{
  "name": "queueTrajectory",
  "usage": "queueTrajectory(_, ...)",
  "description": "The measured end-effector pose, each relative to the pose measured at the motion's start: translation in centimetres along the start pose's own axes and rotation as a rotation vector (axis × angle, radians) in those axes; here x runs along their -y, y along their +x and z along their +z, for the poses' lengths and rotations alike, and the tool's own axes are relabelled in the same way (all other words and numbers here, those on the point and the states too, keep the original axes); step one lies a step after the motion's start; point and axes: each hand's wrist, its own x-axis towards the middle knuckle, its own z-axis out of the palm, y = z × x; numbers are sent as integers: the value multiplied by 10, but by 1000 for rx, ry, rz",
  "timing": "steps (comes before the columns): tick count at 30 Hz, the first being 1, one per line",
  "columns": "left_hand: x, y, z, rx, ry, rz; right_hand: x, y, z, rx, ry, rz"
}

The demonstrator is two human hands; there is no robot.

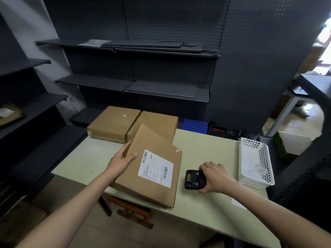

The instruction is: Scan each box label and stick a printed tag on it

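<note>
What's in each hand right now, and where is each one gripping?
The left hand holds the labelled box by its left edge, thumb on top. The right hand grips the black scanner round its right end, on the table.

Three plain brown cardboard boxes point(114, 123) sit on a pale green surface point(206, 151); the nearest bears a white label point(155, 168) with black and red barcodes, beside a black scanner point(194, 179) and white lattice basket point(256, 161).
</note>
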Motion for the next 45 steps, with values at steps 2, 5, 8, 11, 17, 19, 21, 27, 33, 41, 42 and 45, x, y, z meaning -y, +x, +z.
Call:
queueTrajectory(2,0,-1,1,16,7,2,0,-1,0,1,1,11)
queueTrajectory(5,2,0,3,20,9,-8,0,-2,1,-3,27,27)
queueTrajectory(8,6,1,5,27,-15,-28,-1,-7,6,-17,146,76)
queueTrajectory(11,14,1,5,41,-30,-72,0,-16,20,-10,299,151)
queueTrajectory(17,45,5,5,74,-43,-139,6,-41,66,113,380,232)
queueTrajectory(19,53,8,10,92,-63,-151,7,-47,81,146,396,265)
queueTrajectory(21,59,12,16,112,-92,-173,8,-49,92,167,417,299)
queueTrajectory(27,77,28,30,123,-215,-294,6,-42,117,240,487,405)
queueTrajectory(33,84,44,47,178,-151,-296,7,-40,114,247,436,440)
queueTrajectory(41,92,49,65,127,88,-188,-16,5,108,96,777,777)
queueTrajectory(42,93,50,65,127,94,-183,-16,13,110,94,800,827)
queueTrajectory(45,95,53,66,117,84,-172,-13,30,118,115,779,956)
